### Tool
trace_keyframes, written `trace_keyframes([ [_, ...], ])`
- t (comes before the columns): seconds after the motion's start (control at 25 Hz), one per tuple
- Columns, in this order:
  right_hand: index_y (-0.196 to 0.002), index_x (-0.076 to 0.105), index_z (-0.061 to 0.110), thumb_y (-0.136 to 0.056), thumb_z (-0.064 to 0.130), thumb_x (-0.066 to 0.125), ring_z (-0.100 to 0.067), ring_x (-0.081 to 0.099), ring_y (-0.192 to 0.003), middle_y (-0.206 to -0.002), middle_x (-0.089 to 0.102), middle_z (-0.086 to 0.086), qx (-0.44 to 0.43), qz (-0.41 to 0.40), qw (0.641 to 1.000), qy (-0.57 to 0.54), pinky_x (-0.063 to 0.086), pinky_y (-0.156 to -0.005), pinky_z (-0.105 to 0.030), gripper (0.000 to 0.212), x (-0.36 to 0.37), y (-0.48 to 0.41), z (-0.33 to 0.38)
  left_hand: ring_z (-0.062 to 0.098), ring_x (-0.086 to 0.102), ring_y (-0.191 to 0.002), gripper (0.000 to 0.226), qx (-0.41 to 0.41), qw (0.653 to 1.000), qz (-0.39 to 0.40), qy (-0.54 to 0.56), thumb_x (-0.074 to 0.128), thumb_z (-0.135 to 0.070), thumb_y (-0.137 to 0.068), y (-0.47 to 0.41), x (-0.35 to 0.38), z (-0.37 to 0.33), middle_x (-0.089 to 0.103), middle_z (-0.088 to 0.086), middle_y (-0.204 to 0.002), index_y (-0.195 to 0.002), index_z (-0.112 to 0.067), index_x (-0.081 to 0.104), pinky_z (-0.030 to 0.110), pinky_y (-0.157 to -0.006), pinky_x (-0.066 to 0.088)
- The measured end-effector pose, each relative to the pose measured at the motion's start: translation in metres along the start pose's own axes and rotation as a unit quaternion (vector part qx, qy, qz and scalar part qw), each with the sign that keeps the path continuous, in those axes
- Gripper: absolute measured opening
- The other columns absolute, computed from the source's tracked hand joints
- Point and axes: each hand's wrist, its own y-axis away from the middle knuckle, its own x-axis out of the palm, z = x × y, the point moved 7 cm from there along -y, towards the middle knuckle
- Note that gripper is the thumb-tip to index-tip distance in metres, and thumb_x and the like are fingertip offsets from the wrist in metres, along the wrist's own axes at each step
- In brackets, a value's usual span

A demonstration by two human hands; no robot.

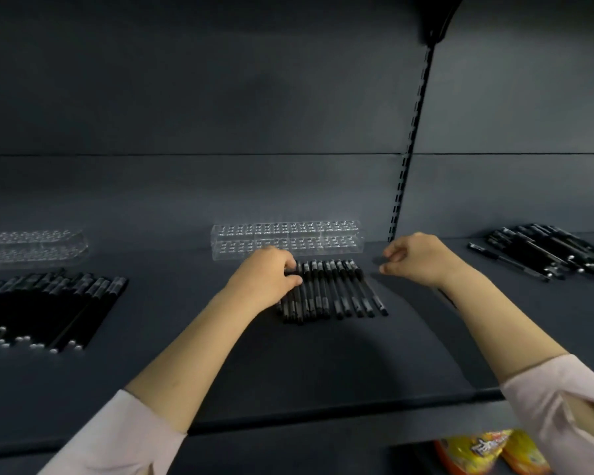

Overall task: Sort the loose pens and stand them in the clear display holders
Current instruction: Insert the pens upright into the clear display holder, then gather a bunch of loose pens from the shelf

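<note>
Black pens (340, 289) before clear holder (288, 238); left hand (264, 279) seemingly grips some, right hand (419, 257) loosely curled, empty.

Clear perforated plastic display holders: two, centre holder (287, 240) and left holder (31, 246). Groups of loose black pens: three, left group (48, 303), centre group (336, 289), right group (546, 252). Orange-yellow snack packets (487, 452): two.

— The shelf (323, 365)? Smooth, matt dark grey, like painted metal.
— And the display holder (287, 240) is clear plastic, glossy, glinting at its holes.
— The pens (336, 289) look like black plastic, mostly matt, with paler shiny bands.
— The left pile (48, 310) shows bright silvery ends.
— The sleeve (570, 399) is pale, soft matt cloth; the snack packets (474, 452) are glossy film
</note>
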Motion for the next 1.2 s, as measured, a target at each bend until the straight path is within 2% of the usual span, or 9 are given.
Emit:
trace_keyframes([
  [0.24,-0.108,0.068,0.014,-0.078,0.034,0.076,-0.016,0.059,-0.094,-0.105,0.067,-0.003,-0.003,-0.028,0.999,0.043,0.041,-0.082,-0.022,0.037,-0.060,0.003,-0.074,0.017,0.061,-0.103,0.028,0.031,0.999,-0.022,-0.008,0.063,-0.035,-0.093,-0.025,0.014,-0.087,0.065,-0.002,-0.116,-0.116,-0.019,0.066,0.038,-0.091,0.052],
  [0.4,-0.109,0.068,0.014,-0.078,0.031,0.075,-0.018,0.062,-0.103,-0.111,0.069,-0.004,-0.006,-0.040,0.997,0.061,0.043,-0.086,-0.024,0.036,-0.097,-0.005,-0.156,0.018,0.063,-0.096,0.025,0.006,0.999,-0.031,-0.028,0.059,-0.037,-0.095,-0.050,0.058,-0.158,0.068,-0.003,-0.108,-0.112,-0.020,0.066,0.037,-0.084,0.054],
  [0.56,-0.113,0.067,0.016,-0.079,0.030,0.075,-0.020,0.060,-0.109,-0.116,0.067,-0.002,-0.010,-0.049,0.997,0.060,0.042,-0.089,-0.026,0.038,-0.136,-0.024,-0.249,0.020,0.062,-0.101,0.032,-0.018,0.999,0.009,-0.030,0.057,-0.040,-0.095,-0.081,0.124,-0.241,0.065,-0.001,-0.116,-0.120,-0.020,0.063,0.036,-0.085,0.054],
  [0.68,-0.117,0.065,0.016,-0.079,0.032,0.075,-0.022,0.056,-0.115,-0.123,0.063,-0.004,-0.022,-0.044,0.998,0.036,0.040,-0.092,-0.027,0.041,-0.150,-0.038,-0.300,0.026,0.055,-0.113,0.042,-0.033,0.997,0.030,-0.064,0.054,-0.044,-0.097,-0.099,0.170,-0.291,0.059,0.005,-0.126,-0.126,-0.015,0.059,0.040,-0.091,0.051],
  [0.8,-0.121,0.062,0.019,-0.082,0.040,0.071,-0.021,0.050,-0.121,-0.129,0.057,-0.003,-0.050,-0.011,0.998,0.032,0.038,-0.097,-0.029,0.045,-0.150,-0.052,-0.328,0.030,0.046,-0.122,0.051,-0.047,0.995,0.026,-0.087,0.048,-0.051,-0.097,-0.117,0.197,-0.324,0.052,0.009,-0.131,-0.124,-0.008,0.058,0.040,-0.093,0.047],
  [0.96,-0.123,0.061,0.024,-0.082,0.049,0.067,-0.017,0.047,-0.119,-0.130,0.052,0.001,-0.098,0.022,0.995,0.029,0.037,-0.095,-0.027,0.048,-0.150,-0.066,-0.344,0.034,0.034,-0.133,0.063,-0.083,0.995,0.034,-0.048,0.043,-0.060,-0.095,-0.139,0.222,-0.353,0.043,0.014,-0.143,-0.120,-0.004,0.057,0.040,-0.099,0.039],
  [1.08,-0.118,0.063,0.029,-0.080,0.052,0.067,-0.011,0.043,-0.117,-0.125,0.051,0.007,-0.133,0.032,0.991,0.012,0.034,-0.095,-0.025,0.045,-0.146,-0.071,-0.349,0.036,0.024,-0.140,0.077,-0.113,0.993,0.024,0.012,0.046,-0.065,-0.091,-0.152,0.235,-0.366,0.035,0.017,-0.150,-0.136,-0.002,0.046,0.041,-0.106,0.034],
  [1.2,-0.113,0.064,0.036,-0.080,0.053,0.066,-0.008,0.039,-0.121,-0.120,0.050,0.014,-0.162,0.072,0.984,-0.026,0.031,-0.100,-0.026,0.037,-0.145,-0.073,-0.353,0.034,0.025,-0.140,0.093,-0.156,0.984,0.000,0.090,0.053,-0.068,-0.085,-0.164,0.242,-0.375,0.032,0.013,-0.152,-0.148,-0.004,0.028,0.039,-0.107,0.034],
])
